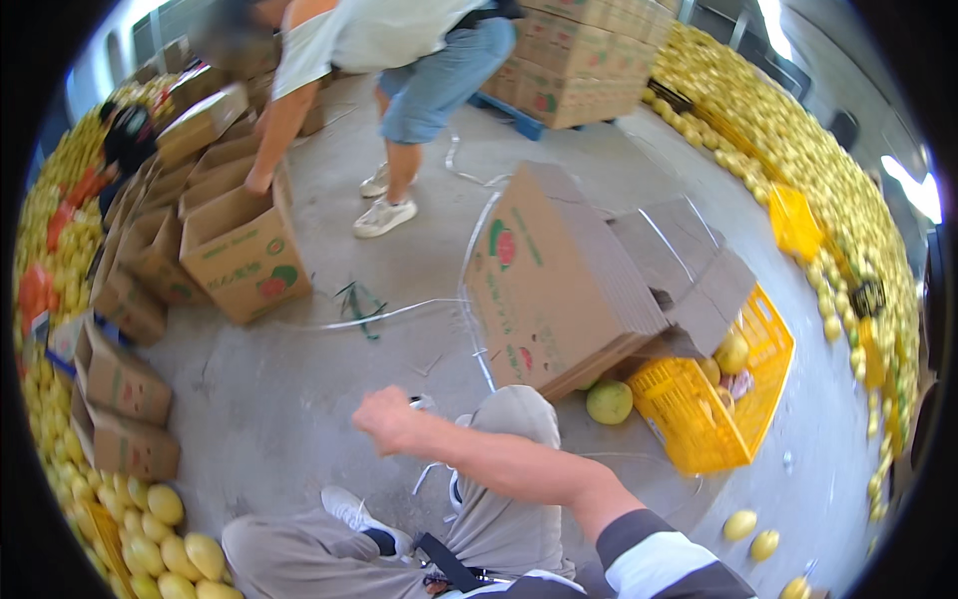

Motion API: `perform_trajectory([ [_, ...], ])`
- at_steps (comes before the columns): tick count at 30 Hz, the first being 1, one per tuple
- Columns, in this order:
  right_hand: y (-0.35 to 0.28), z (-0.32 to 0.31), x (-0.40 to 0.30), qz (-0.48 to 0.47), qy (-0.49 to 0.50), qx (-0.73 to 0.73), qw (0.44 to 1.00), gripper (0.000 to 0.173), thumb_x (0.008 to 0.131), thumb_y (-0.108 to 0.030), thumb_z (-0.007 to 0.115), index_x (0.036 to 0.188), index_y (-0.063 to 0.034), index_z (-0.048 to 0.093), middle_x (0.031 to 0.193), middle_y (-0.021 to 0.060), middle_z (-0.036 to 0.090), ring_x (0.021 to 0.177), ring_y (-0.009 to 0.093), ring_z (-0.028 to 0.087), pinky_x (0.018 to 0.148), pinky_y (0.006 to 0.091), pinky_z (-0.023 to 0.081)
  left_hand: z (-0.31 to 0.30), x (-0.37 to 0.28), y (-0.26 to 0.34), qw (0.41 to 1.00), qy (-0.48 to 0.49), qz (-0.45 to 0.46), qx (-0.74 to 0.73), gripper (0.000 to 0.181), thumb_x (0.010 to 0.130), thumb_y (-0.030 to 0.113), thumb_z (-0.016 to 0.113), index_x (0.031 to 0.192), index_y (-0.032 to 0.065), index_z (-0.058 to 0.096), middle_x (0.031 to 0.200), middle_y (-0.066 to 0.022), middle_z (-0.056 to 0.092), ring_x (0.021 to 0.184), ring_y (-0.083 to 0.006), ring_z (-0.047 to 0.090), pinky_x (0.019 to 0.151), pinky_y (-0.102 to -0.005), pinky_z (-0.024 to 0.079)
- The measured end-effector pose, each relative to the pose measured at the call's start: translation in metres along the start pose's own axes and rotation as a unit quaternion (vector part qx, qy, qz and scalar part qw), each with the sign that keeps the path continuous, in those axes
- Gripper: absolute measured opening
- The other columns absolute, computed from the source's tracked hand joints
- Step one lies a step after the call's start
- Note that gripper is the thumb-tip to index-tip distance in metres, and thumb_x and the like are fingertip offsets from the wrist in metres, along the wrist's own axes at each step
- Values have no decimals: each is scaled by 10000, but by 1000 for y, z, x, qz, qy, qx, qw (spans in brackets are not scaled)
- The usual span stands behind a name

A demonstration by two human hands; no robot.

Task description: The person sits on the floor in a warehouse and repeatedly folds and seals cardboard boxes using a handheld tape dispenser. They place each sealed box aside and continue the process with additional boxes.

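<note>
My right hand [385, 421] reaches across in front of my knees, fingers curled and blurred. A small silvery and dark item [421, 403] shows at its edge; whether the hand grips it cannot be made out. My left hand is out of view. Before my knee leans a tilted stack of flat cardboard sheets [557, 284] printed with green and red fruit. A pale green pomelo-like fruit [609, 402] lies at its lower edge. Beside that, a yellow plastic crate [692, 419] tips over with several fruits inside. White strapping [408, 305] curls over the concrete floor.
Another person [441, 82] bends over open cardboard cartons [243, 258] at the left. A second person [127, 142] crouches farther back. Piles of yellow fruit [808, 165] line both sides. Stacked cartons stand on a blue pallet [524, 123]. Loose fruits [739, 525] lie at lower right.
</note>
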State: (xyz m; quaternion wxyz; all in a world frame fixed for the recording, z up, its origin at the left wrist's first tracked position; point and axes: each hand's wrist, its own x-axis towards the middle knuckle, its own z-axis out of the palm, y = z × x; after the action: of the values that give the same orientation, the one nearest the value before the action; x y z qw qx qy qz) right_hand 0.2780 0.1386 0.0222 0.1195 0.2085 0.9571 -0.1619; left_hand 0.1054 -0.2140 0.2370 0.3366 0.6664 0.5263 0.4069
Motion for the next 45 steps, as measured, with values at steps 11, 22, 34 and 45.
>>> perform_trajectory([
  [11, 25, 204, 89, -28, 178, -50, 982, 634, 608, -272, 938, 1196, -123, 755, 1292, 56, 704, 1179, 253, 688, 862, 412, 589, 199, 358, -109, 942, -116, 219, 226, 661, 818, 42, 756, 1438, -14, 531, 1510, -211, 523, 1351, -377, 555, 1077, -430, 501],
  [22, 51, 111, 27, 74, 105, 125, 984, 564, 854, -201, 789, 1396, -124, 652, 1478, 106, 607, 1299, 318, 632, 931, 525, 595, 309, 555, -171, 882, -141, 268, 362, 908, 853, 74, 690, 1633, 34, 228, 1704, -172, 245, 1542, -375, 312, 1211, -517, 353],
  [34, 70, 36, -16, 36, -134, 60, 988, 377, 788, -140, 802, 1161, -112, 754, 1232, 102, 744, 1189, 241, 698, 936, 408, 574, 275, 546, -190, 845, -43, 370, 383, 750, 747, 154, 843, 1414, 21, 529, 1546, -148, 477, 1462, -344, 426, 1201, -471, 369],
  [45, 61, 26, -31, -16, -141, 69, 988, 469, 660, -257, 905, 1087, -99, 792, 1182, 96, 759, 1106, 289, 728, 909, 442, 590, 165, 516, -125, 712, -246, 414, 511, 164, 791, 163, 752, 793, 130, 591, 827, -21, 585, 906, -214, 618, 835, -383, 497],
])
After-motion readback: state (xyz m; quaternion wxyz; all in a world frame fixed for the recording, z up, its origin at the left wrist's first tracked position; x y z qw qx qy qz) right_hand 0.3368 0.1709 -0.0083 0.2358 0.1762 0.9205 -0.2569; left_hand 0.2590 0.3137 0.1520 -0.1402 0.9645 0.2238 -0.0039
